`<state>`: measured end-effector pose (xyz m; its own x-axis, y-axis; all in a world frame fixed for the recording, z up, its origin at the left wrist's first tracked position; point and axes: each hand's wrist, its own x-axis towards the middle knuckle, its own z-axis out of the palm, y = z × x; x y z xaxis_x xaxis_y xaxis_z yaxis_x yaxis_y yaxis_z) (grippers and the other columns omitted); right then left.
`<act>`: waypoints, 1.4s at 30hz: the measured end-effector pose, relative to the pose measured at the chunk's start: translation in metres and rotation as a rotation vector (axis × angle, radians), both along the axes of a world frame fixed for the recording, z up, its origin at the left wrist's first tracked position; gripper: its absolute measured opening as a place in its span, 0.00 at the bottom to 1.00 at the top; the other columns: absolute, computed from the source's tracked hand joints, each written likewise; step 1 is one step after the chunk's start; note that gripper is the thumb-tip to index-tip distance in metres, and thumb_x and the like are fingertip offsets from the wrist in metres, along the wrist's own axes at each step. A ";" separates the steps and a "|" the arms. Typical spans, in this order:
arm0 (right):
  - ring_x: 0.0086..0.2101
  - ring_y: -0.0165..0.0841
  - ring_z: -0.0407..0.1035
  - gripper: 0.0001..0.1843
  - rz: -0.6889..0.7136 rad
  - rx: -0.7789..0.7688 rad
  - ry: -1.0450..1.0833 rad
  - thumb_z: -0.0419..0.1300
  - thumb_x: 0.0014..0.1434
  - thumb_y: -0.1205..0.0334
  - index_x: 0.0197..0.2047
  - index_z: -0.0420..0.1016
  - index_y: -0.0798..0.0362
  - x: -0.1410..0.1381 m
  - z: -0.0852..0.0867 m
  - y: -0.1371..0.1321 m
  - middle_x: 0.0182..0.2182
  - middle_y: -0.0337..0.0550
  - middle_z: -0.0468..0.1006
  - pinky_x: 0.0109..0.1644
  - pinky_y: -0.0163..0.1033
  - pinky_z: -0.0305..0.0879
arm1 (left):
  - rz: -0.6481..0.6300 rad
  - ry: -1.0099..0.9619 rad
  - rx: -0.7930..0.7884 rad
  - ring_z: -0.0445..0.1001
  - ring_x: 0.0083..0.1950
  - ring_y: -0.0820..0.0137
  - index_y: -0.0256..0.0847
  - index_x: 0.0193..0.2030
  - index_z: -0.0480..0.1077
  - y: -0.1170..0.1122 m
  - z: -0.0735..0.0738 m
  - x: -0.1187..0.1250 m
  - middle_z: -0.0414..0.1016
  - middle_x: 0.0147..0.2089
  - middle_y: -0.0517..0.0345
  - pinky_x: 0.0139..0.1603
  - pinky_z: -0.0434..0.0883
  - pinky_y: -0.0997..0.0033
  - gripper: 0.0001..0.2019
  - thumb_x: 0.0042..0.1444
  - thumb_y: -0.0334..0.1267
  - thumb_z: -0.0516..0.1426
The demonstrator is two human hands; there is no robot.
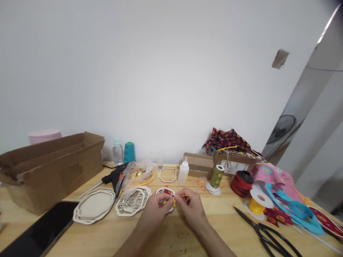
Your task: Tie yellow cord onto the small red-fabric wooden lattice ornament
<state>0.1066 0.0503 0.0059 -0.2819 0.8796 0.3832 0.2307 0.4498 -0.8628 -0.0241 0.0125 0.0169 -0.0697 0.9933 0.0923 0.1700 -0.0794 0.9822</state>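
Both hands meet at the middle of the table, fingers pinched on a yellow cord (174, 202). My left hand (156, 210) grips the cord from the left, and my right hand (190, 208) pinches it from the right, fingertips almost touching. Just behind and partly under the fingers lies a pale wooden lattice frame (162, 190) with dark red patterned fabric in it; the hands cover much of it. More cut-out lattice pieces (131, 203) lie left of my left hand. A white squeeze bottle (183, 172) stands behind my right hand.
Black scissors (258, 228) lie at right, near a yellow cord spool (257, 205) and a red ribbon roll (242, 182). At left are a cardboard box (53, 171), a black phone (40, 230), stacked wooden plates (94, 203) and a glue gun (115, 178). A green thread cone (217, 176) stands behind.
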 end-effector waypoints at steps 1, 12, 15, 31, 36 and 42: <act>0.21 0.26 0.56 0.11 0.028 -0.086 0.071 0.57 0.47 0.57 0.23 0.71 0.56 -0.001 0.000 0.001 0.19 0.37 0.66 0.24 0.31 0.51 | 0.004 0.008 0.005 0.70 0.25 0.69 0.35 0.25 0.72 0.000 0.001 -0.001 0.74 0.22 0.59 0.26 0.64 0.75 0.11 0.43 0.41 0.54; 0.14 0.21 0.49 0.12 0.352 -0.585 0.329 0.58 0.45 0.57 0.23 0.70 0.60 0.002 0.004 0.000 0.12 0.33 0.60 0.17 0.28 0.43 | 0.049 0.098 0.065 0.71 0.28 0.66 0.36 0.25 0.72 0.000 0.000 -0.005 0.76 0.25 0.56 0.28 0.66 0.73 0.10 0.44 0.40 0.53; 0.14 0.20 0.50 0.12 0.406 -0.636 0.349 0.59 0.45 0.58 0.25 0.72 0.61 0.003 0.006 -0.001 0.13 0.34 0.63 0.18 0.28 0.44 | 0.071 0.126 0.088 0.71 0.30 0.66 0.37 0.25 0.72 -0.001 0.002 -0.006 0.75 0.26 0.56 0.30 0.65 0.73 0.09 0.44 0.39 0.53; 0.14 0.20 0.50 0.14 0.365 -0.652 0.441 0.63 0.40 0.57 0.27 0.74 0.60 0.002 0.003 0.003 0.17 0.38 0.69 0.17 0.28 0.44 | 0.024 0.107 0.074 0.71 0.27 0.68 0.36 0.24 0.73 -0.002 0.006 -0.005 0.76 0.24 0.56 0.29 0.65 0.73 0.10 0.44 0.38 0.53; 0.14 0.20 0.49 0.13 0.373 -0.657 0.434 0.62 0.41 0.56 0.26 0.73 0.60 0.002 0.004 0.003 0.16 0.36 0.67 0.18 0.28 0.43 | 0.053 0.071 0.071 0.72 0.27 0.68 0.36 0.25 0.71 0.000 0.001 -0.005 0.75 0.24 0.57 0.27 0.66 0.74 0.09 0.44 0.39 0.54; 0.15 0.20 0.49 0.13 0.361 -0.678 0.407 0.62 0.42 0.56 0.26 0.72 0.60 0.004 0.005 0.002 0.15 0.34 0.63 0.19 0.29 0.42 | 0.084 0.095 0.088 0.71 0.25 0.69 0.36 0.27 0.72 0.000 0.001 -0.006 0.74 0.22 0.59 0.24 0.64 0.76 0.10 0.44 0.40 0.54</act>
